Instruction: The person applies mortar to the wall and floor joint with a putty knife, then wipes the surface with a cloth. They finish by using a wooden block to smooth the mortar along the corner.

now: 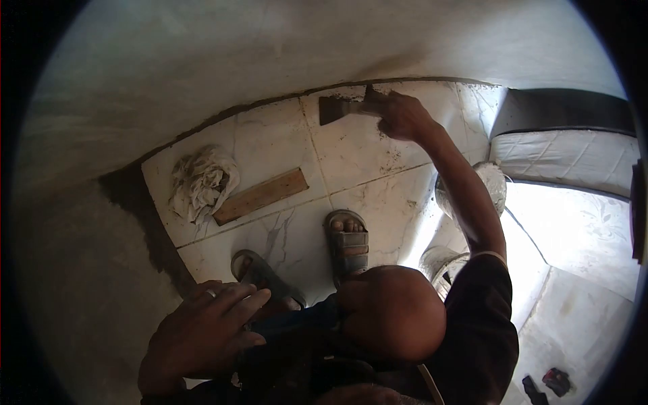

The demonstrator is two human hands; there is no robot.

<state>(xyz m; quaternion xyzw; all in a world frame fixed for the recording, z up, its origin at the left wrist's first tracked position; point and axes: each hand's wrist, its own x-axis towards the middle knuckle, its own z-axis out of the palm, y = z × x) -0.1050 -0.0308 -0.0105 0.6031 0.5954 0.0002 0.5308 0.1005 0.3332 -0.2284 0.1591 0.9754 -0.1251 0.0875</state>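
My right hand (406,117) reaches out to the far edge of the tiled floor, its fingers wrapped round the handle of a putty knife (332,110). The wide dark blade points left, over or on the white tile near the base of the wall; whether it touches cannot be made out. Dark crumbs (388,160) are scattered on the tiles close by. Low on the left, my left hand (209,324) has its fingers stretched out, with a ring on one, and holds nothing visible. It is beside my bent leg.
A crumpled pale cloth or sheet (204,179) and a wooden board (263,196) lie on the floor. My sandalled foot (347,241) stands nearby. Stained buckets (495,187) are by my right arm. A pale padded piece (563,154) stands at right; small dark objects (557,382) lie lower right.
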